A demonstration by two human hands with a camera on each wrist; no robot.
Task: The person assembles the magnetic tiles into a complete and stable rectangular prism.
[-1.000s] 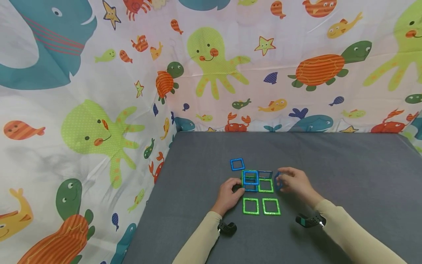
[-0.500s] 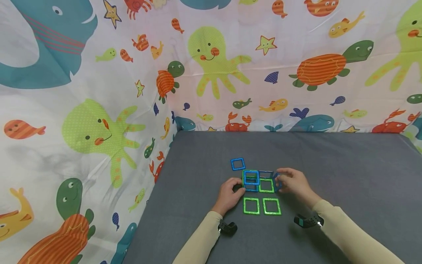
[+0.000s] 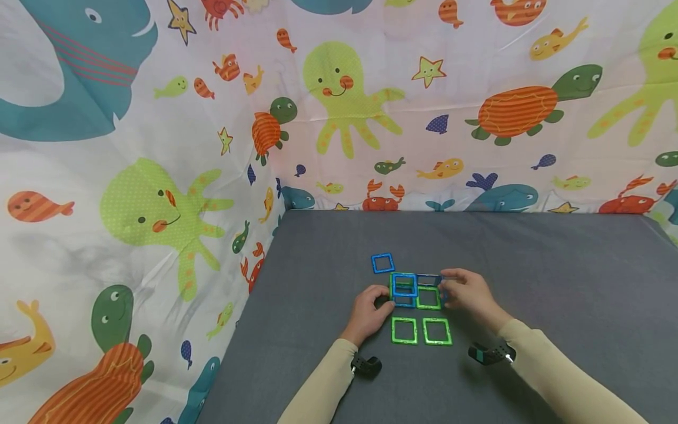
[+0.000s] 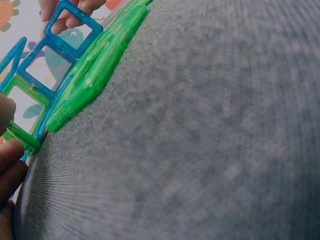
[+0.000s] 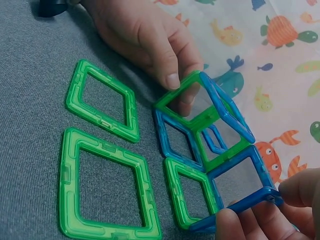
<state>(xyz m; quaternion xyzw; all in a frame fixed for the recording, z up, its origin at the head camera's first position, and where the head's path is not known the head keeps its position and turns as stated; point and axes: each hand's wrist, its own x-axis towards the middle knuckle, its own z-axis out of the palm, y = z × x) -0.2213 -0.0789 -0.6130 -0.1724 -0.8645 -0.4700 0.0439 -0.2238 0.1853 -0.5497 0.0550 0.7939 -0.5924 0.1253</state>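
Several square magnetic tiles form a small structure on the grey cloth. My left hand [image 3: 367,314] holds the upright green magnetic tile [image 5: 209,120] at the structure's left end, thumb and fingers on either side of it in the right wrist view. A blue tile [image 3: 405,285] lies across the top there. At the other end, my right hand [image 3: 468,296] pinches an upright blue magnetic tile [image 5: 250,200], its edge against the flat green tile [image 3: 428,298] and another upright blue tile [image 5: 240,176]. In the head view, my right fingers partly hide that tile.
Two loose green tiles [image 3: 405,331] lie flat in front of the structure. One loose blue tile [image 3: 382,263] lies behind its left end. A patterned sea-animal curtain [image 3: 349,165] rises behind and to the left of the grey cloth [image 3: 318,247].
My right hand has moved slightly left, bringing the blue tile from just apart to against the structure's right end. My left hand has stayed in place.
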